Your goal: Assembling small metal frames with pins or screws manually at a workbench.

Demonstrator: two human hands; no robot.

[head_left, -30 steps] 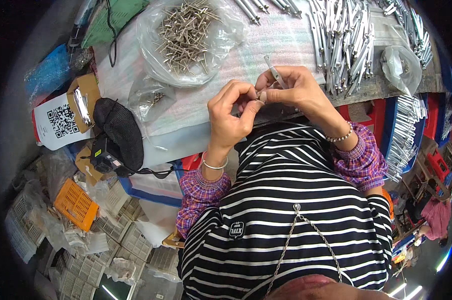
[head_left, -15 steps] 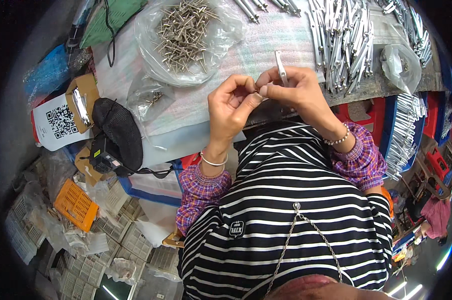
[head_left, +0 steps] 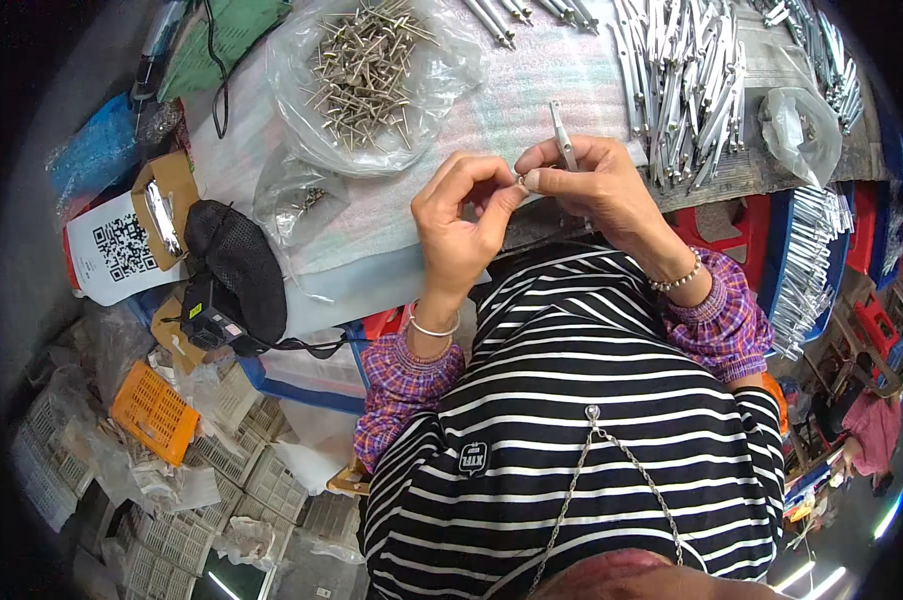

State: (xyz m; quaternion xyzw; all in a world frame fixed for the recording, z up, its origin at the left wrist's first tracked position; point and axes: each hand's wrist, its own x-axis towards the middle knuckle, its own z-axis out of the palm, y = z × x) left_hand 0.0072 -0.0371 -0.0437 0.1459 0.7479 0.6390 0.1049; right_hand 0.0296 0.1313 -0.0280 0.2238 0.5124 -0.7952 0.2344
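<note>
My right hand [head_left: 602, 190] is closed around a slim silvery metal bar [head_left: 562, 132], whose rounded end with a hole sticks up past the fingers. Its thumb and forefinger pinch together close to the bar's side. My left hand [head_left: 457, 215] meets them with thumb and forefinger pressed together at the tips. A tiny metal piece [head_left: 522, 181] shows between the two hands' fingertips, too small to name. Beyond my left hand, an opened clear plastic bag [head_left: 452, 75] holds a heap of metal pins with heads [head_left: 372, 70].
Similar silvery bars [head_left: 687, 90] lie piled at the back right, beside a small plastic bag [head_left: 802, 135]. Another small bag of fittings [head_left: 302, 200] lies at left. A blue bin of bars [head_left: 807, 260] stands at right. A black pouch [head_left: 237, 270] hangs over the left table edge.
My left hand has shifted slightly left and its curled fingers have loosened a little, with the fingertips still meeting the right hand's. The bar stays in nearly the same place.
</note>
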